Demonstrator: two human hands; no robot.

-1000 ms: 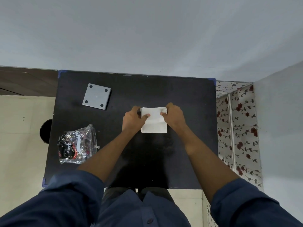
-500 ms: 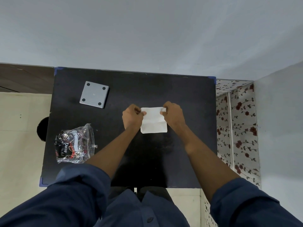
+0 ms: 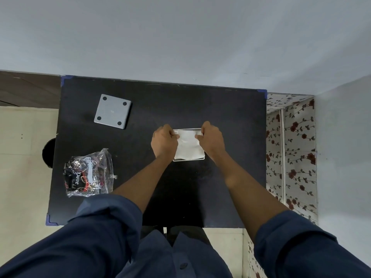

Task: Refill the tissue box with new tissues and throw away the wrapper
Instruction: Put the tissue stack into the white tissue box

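A white stack of tissues (image 3: 188, 146) sits in a square tissue box whose pale rim (image 3: 188, 159) shows along the near edge, in the middle of the black table (image 3: 230, 121). My left hand (image 3: 164, 140) pinches the stack's far left corner. My right hand (image 3: 211, 139) pinches its far right corner. The top tissue looks slightly creased between them. A grey square lid (image 3: 112, 111) with dark round feet at its corners lies upside down at the far left. A crumpled clear wrapper (image 3: 89, 174) with black and red print rests near the table's left edge.
A grey wall runs behind the table and along the right. A floral-patterned panel (image 3: 291, 149) stands right of the table. A dark round object (image 3: 49, 152) sits on the tiled floor beside the table's left edge. My dark blue sleeves fill the bottom.
Both hands have shifted their fingers at the far corners of the tissues, from flat to pinching, and the top tissue has creased. The box rim now shows beneath the stack.
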